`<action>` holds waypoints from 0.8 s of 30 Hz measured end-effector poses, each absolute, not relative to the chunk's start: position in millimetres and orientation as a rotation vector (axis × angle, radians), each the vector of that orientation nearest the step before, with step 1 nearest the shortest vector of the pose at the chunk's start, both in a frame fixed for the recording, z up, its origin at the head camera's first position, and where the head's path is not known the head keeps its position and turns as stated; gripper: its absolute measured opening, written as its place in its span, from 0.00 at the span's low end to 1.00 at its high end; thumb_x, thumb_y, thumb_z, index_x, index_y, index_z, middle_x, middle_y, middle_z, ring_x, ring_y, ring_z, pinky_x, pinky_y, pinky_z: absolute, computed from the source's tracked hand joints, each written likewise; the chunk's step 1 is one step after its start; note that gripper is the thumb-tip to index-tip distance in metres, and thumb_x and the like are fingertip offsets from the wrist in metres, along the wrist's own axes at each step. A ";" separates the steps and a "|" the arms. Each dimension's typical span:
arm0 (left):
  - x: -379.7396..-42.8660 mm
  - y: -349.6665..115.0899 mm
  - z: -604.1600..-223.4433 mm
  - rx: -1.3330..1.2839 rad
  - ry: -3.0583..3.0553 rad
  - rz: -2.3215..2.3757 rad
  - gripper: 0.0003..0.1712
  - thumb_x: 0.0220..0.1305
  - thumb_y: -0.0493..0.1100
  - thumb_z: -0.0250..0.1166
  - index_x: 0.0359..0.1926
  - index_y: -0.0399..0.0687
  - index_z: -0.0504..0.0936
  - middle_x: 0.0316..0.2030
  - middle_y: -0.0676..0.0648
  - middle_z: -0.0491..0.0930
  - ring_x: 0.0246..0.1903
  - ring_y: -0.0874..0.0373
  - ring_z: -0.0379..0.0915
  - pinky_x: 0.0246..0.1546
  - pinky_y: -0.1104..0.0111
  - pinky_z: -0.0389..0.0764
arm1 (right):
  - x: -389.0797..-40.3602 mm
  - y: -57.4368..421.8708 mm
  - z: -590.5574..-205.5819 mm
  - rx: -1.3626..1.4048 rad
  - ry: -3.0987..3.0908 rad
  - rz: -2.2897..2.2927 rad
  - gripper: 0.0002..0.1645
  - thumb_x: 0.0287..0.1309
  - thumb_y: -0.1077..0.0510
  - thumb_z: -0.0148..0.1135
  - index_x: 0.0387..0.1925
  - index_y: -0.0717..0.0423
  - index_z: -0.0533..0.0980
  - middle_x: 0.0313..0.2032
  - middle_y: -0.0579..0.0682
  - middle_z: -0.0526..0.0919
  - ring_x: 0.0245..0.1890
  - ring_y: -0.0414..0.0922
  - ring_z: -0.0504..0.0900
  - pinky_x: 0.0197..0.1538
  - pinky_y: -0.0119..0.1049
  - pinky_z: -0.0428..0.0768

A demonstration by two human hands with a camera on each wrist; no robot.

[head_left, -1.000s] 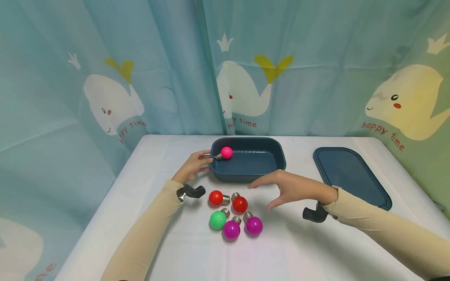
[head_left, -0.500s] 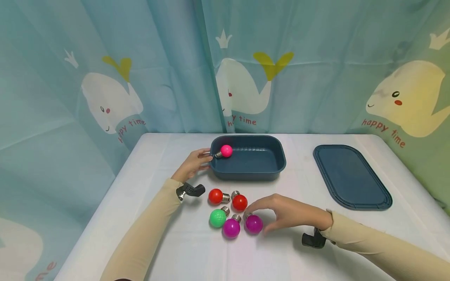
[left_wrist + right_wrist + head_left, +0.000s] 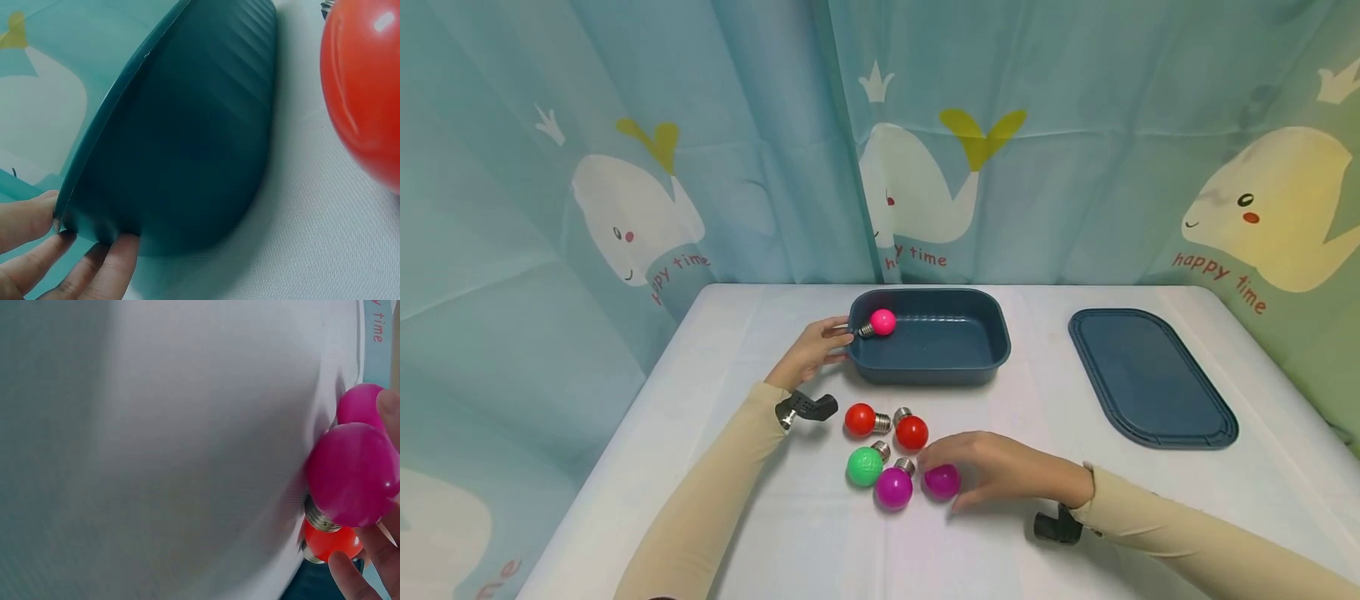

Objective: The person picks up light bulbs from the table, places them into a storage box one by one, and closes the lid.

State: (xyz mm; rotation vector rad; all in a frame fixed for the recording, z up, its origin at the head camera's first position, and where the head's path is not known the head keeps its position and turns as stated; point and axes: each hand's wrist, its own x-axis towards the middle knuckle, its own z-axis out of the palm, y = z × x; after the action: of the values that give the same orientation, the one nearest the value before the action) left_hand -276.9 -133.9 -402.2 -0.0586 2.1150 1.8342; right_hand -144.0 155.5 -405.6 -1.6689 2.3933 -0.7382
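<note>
In the head view my left hand (image 3: pixel 811 351) lies at the left end of the dark blue box (image 3: pixel 928 377), fingers touching its outer wall near the rim. The left wrist view shows these fingers (image 3: pixel 120 265) against the wall. A pink light bulb (image 3: pixel 883 322) lies inside the box. My right hand (image 3: pixel 1000 468) is over the right purple light bulb (image 3: pixel 942 482), fingers and thumb curled round it; the metal base is hidden in the head view. Beside it lie another purple bulb (image 3: pixel 894 489), a green bulb (image 3: pixel 865 467) and two red bulbs (image 3: pixel 860 420).
A dark blue lid (image 3: pixel 1153 379) lies flat at the right of the white table (image 3: pixel 820 533). Behind and at the sides hangs a curtain (image 3: pixel 775 167) with whale prints. The bulbs lie close together in front of the box.
My right hand has moved down and toward me, from in front of the box onto the right purple light bulb. The left hand has stayed at the box.
</note>
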 end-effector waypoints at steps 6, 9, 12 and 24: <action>-276.3 -134.0 -402.0 -0.062 2.109 1.839 0.29 0.69 0.34 0.52 0.69 0.40 0.58 0.66 0.35 0.62 0.63 0.42 0.65 0.60 0.53 0.71 | -145.7 155.1 -406.3 -1.669 2.418 -0.674 0.30 0.45 0.48 0.73 0.51 0.51 0.78 0.52 0.47 0.82 0.55 0.43 0.78 0.57 0.39 0.78; -277.1 -134.4 -401.8 -0.075 2.106 1.844 0.29 0.68 0.33 0.53 0.69 0.40 0.59 0.66 0.36 0.63 0.63 0.42 0.65 0.61 0.53 0.71 | -147.9 155.9 -406.6 -1.647 2.428 -0.646 0.30 0.44 0.48 0.74 0.52 0.50 0.78 0.52 0.47 0.82 0.56 0.43 0.78 0.57 0.39 0.78; -277.6 -134.5 -401.9 -0.077 2.106 1.844 0.30 0.68 0.33 0.53 0.69 0.40 0.59 0.66 0.36 0.63 0.63 0.42 0.65 0.61 0.53 0.71 | -149.9 157.2 -407.7 -1.642 2.438 -0.623 0.30 0.44 0.48 0.74 0.52 0.51 0.78 0.53 0.47 0.81 0.56 0.44 0.78 0.57 0.40 0.78; -278.3 -135.2 -401.8 -0.082 2.113 1.828 0.30 0.68 0.35 0.53 0.69 0.41 0.59 0.66 0.37 0.63 0.62 0.43 0.65 0.61 0.54 0.71 | -156.5 162.0 -407.9 -1.523 2.441 -0.550 0.32 0.43 0.54 0.75 0.53 0.54 0.77 0.52 0.47 0.82 0.55 0.44 0.79 0.57 0.40 0.78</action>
State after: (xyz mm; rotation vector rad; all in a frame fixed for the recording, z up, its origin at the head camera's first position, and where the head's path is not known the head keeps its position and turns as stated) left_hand -278.3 -135.2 -401.8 -0.0818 2.1130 1.8284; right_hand -156.5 162.0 -407.9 -1.5226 2.4407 -0.5500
